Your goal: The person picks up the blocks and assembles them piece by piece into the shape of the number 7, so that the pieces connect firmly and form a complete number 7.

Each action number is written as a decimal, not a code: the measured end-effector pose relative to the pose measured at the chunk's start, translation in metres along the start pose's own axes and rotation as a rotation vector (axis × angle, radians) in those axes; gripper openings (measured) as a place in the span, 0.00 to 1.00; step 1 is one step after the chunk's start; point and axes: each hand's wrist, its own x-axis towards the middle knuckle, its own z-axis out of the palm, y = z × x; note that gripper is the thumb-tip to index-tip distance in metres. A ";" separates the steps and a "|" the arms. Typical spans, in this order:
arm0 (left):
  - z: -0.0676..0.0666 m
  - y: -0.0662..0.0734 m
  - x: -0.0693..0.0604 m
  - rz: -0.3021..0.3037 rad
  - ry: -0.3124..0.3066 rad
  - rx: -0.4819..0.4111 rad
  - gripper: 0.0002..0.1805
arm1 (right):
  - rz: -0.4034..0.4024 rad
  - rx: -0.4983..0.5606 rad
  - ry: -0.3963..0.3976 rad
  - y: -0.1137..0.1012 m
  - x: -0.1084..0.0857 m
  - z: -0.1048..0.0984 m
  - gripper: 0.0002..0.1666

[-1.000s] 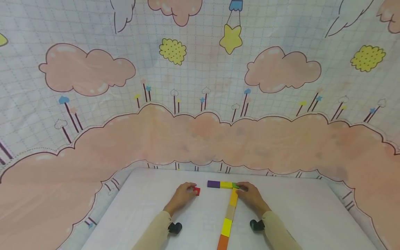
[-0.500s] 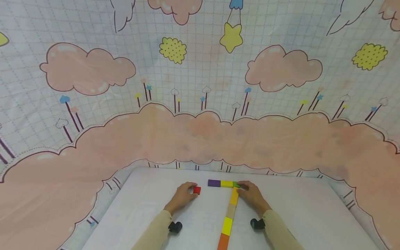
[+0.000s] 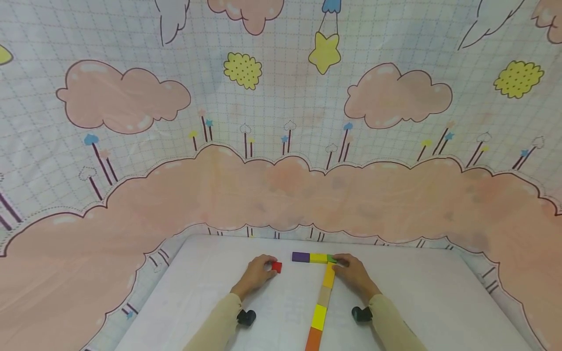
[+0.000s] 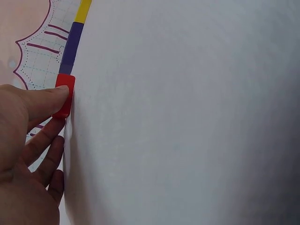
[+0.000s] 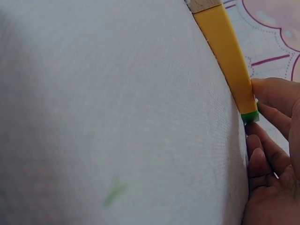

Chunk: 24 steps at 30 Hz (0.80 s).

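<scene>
My left hand (image 3: 255,275) pinches a red block (image 3: 277,267) between thumb and fingers, just left of a short row of blocks. That row runs from a purple block (image 3: 300,257) through a yellow block (image 3: 318,258) to a green block (image 3: 331,259). At its right end my right hand (image 3: 354,278) grips the green block, which the fingers partly hide. The right thumb touches a yellow-orange block (image 5: 225,56) below the green one. In the left wrist view the red block (image 4: 65,107) appears in line with the purple block (image 4: 71,47).
From the yellow-orange block a line of blocks comes toward me: a bare-wood block (image 3: 324,296), a yellow one (image 3: 319,317) and an orange one (image 3: 313,339). They lie on a white table (image 3: 408,292). Behind it hangs a cloud-patterned cloth (image 3: 281,195).
The head view has shifted slightly. My left fingers have moved a little on the red block, so more of it shows. The right hand and the block rows look unchanged.
</scene>
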 end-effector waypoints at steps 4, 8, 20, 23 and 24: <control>0.000 0.000 0.000 -0.013 -0.002 -0.009 0.20 | -0.014 -0.023 0.009 0.000 0.000 0.001 0.20; 0.001 -0.001 0.000 0.000 -0.001 -0.005 0.19 | -0.014 -0.033 0.015 0.000 0.000 0.001 0.20; -0.003 0.002 -0.002 0.023 0.005 -0.003 0.19 | -0.001 -0.028 0.007 0.001 0.003 0.001 0.21; -0.005 0.004 -0.002 0.024 0.007 -0.023 0.19 | -0.006 -0.028 0.007 0.002 0.003 0.001 0.21; -0.006 0.004 -0.001 0.027 0.007 -0.027 0.19 | -0.007 -0.028 0.008 0.002 0.003 0.001 0.21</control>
